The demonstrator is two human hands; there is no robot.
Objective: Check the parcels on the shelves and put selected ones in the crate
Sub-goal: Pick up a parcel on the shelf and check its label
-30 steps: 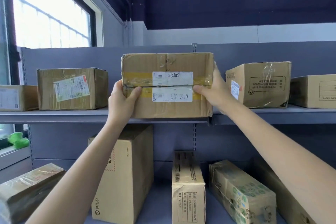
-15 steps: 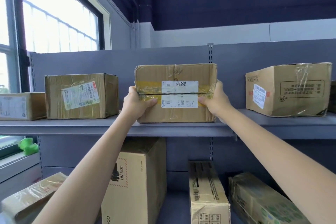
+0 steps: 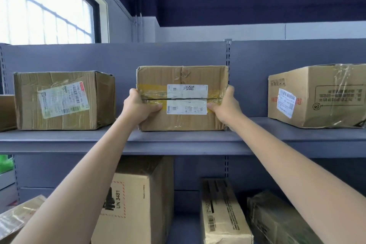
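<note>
Lowered onto shelf (image 3: pixel 178 140), parcel (image 3: pixel 182 77) sits between both hands (image 3: pixel 138 105).

"UN 3481" on tall carton (image 3: pixel 136 202), lower shelf; "WU" on held parcel's label (image 3: pixel 187 99)

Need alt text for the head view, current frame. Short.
Two bare hands, left hand and right hand, grip the ends of a labelled cardboard parcel sitting on a grey shelf. Other parcels stand on either side of it and on the shelf below; a window is at upper left.
</note>
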